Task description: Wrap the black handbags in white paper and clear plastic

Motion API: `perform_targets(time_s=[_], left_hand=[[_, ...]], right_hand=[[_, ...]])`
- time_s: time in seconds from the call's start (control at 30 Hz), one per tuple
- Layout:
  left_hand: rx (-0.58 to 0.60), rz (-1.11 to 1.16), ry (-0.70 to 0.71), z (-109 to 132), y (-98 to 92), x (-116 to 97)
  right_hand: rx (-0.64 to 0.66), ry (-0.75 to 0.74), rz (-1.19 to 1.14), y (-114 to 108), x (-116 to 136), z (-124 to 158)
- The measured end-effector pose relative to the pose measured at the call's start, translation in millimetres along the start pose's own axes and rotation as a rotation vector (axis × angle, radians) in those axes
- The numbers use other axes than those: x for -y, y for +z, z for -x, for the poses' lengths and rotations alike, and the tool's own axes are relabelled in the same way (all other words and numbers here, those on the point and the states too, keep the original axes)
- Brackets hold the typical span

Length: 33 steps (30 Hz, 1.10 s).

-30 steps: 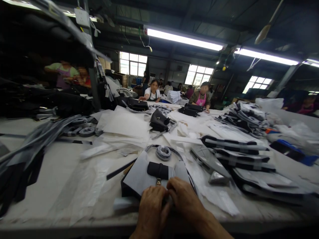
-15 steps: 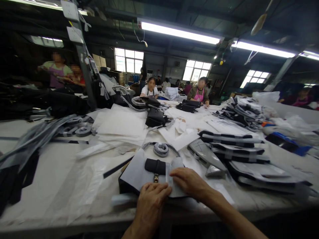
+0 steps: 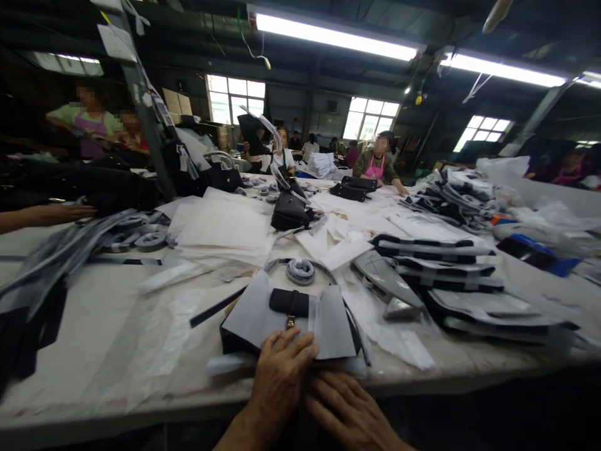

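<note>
A black handbag (image 3: 235, 343) lies in front of me, its front covered by a pale grey protective sheet (image 3: 253, 307). A black strap tab (image 3: 286, 302) and a gold clasp (image 3: 291, 321) show in the middle, with a strip of clear tape (image 3: 314, 313) beside the tab. My left hand (image 3: 284, 366) rests on the bag's lower front just below the clasp, fingers stretched flat. Below the bag, at the table's front edge, is my right hand (image 3: 350, 404), fingers extended to the left and holding nothing visible. A coiled wrapped strap (image 3: 300, 271) lies behind the bag, within its handle.
A grey tape dispenser (image 3: 387, 282) stands right of the bag, beside stacked wrapped black pieces (image 3: 451, 282). White sheets (image 3: 220, 225) lie at back left, wrapped straps (image 3: 61, 269) farther left. Co-workers (image 3: 375, 166) work across the table; another person's hand (image 3: 66, 215) reaches in at left.
My right hand has left the tape strip and moved down toward the table edge. A co-worker opposite now lifts a black item, and another person's hand has appeared at left.
</note>
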<state>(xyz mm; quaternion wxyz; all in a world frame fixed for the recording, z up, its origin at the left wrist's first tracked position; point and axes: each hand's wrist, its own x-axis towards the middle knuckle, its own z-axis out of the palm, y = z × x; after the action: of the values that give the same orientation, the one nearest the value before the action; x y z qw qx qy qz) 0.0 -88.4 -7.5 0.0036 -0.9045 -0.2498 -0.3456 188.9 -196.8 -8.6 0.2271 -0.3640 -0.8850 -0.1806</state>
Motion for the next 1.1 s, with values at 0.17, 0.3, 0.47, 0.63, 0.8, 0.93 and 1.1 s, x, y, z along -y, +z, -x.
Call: perform_targets(time_s=[0.17,0.3,0.47,0.63,0.8,0.93,1.1], left_hand=[[-0.003,0.016,0.031,-0.3,-0.4,2.0],[-0.042,0.056,0.032,-0.1,0.8,1.5],[-0.083,0.079,0.051,1.8,3.9,0.7],[-0.176,0.115,0.025,3.1,9.4,-3.9],[-0.132,0.227,-0.026,2.6,-1.9,-10.8],[-0.080,0.277,-0.097,2.8,-8.3,-14.4],[-0.150,0.129,-0.136,-0.7,7.7,-15.2]], right_hand=[[-0.087,0.088,0.088,34.7,-2.3,3.0],[-0.158,0.159,-0.005,42.9,0.5,-1.2],[-0.292,0.225,-0.059,28.8,4.7,-13.7],[-0.271,0.167,0.043,0.8,-6.7,-32.5],[-0.053,0.256,-0.153,-4.7,-22.6,-47.9],[0.257,0.417,-0.223,-6.6,-29.0,-54.4],[0.572,0.658,-0.228,-22.0,-47.1,-74.9]])
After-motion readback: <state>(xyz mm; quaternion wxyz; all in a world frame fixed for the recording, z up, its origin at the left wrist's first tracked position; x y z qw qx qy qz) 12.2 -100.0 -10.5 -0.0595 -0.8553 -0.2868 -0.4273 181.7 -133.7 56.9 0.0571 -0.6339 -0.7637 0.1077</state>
